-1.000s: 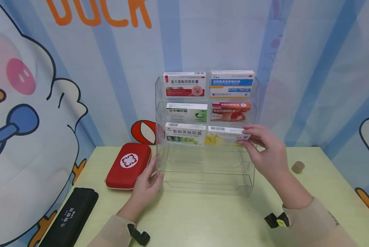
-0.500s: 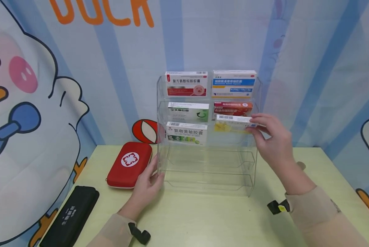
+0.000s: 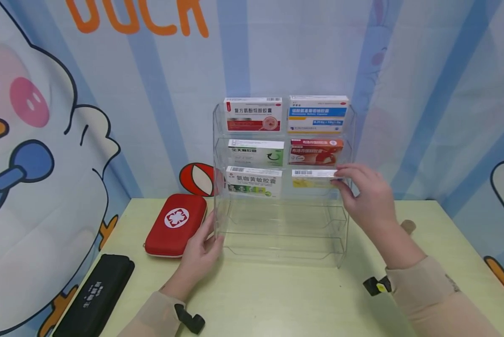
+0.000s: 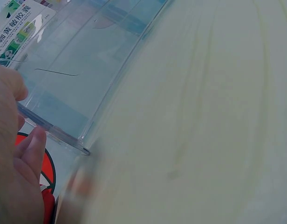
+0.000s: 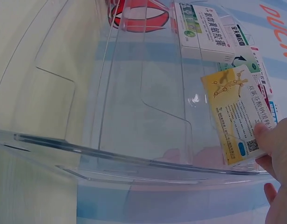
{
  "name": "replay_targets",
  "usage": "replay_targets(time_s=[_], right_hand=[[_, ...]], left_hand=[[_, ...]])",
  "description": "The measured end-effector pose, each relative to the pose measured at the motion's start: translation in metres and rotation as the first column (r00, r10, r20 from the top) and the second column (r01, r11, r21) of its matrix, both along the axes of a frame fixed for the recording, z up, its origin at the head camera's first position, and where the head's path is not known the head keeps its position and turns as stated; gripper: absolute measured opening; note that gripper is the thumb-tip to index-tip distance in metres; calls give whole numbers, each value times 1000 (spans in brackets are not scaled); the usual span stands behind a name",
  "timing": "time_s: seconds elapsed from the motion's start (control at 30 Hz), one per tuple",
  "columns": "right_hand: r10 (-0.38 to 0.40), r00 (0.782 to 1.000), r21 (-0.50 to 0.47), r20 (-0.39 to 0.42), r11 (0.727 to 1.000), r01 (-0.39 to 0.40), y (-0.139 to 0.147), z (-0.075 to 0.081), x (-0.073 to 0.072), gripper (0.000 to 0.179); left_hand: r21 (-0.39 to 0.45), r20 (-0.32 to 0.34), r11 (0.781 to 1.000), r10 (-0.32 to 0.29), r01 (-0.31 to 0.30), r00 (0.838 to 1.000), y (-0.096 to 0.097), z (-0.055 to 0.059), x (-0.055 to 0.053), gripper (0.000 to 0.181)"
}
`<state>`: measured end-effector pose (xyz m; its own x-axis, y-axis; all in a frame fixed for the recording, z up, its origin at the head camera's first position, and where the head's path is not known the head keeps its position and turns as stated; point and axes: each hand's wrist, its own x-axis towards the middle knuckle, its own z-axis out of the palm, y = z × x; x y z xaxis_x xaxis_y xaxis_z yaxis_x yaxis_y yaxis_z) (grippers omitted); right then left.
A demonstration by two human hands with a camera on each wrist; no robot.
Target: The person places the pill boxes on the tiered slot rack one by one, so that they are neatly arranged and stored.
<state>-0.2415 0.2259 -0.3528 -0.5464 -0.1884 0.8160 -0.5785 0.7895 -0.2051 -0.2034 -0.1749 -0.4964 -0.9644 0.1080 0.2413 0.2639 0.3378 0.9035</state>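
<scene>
A clear acrylic display rack (image 3: 285, 241) with stepped tiers stands on the table. My left hand (image 3: 199, 260) holds its left side panel, thumb on one face and fingers on the other in the left wrist view. My right hand (image 3: 367, 199) pinches a white and yellow medicine box (image 5: 236, 112) by its right end, thumb across the printed face. This box is at the right of the third tier, beside a white and green medicine box (image 3: 254, 181). Above it sits a red medicine box (image 3: 316, 152), level with a white box with a green arrow (image 3: 256, 153).
Two more medicine boxes, one red-banded (image 3: 253, 115) and one blue-banded (image 3: 317, 115), fill the top tier. Left of the rack lie a red zip case (image 3: 176, 227) and a black case (image 3: 93, 296). A small brown round object (image 3: 408, 226) is behind the right wrist.
My right hand lifted the white and yellow box up and rightward off the third tier, then lowered it to that tier, slightly right of its earlier spot. The left hand stays on the rack.
</scene>
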Motion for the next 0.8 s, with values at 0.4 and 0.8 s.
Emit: replay_targets(time_s=[0.4,0.8], right_hand=[[-53,998,125,29,991,49,-5,-7,0,19],[-71,997,196,25,978,65,-9,-12,0,22]], left_hand=[[-1,1,1000,-2,2,1000,0,-4,-3,87],[1,21,1000,7,-7,1000,3,-4,-1,88]])
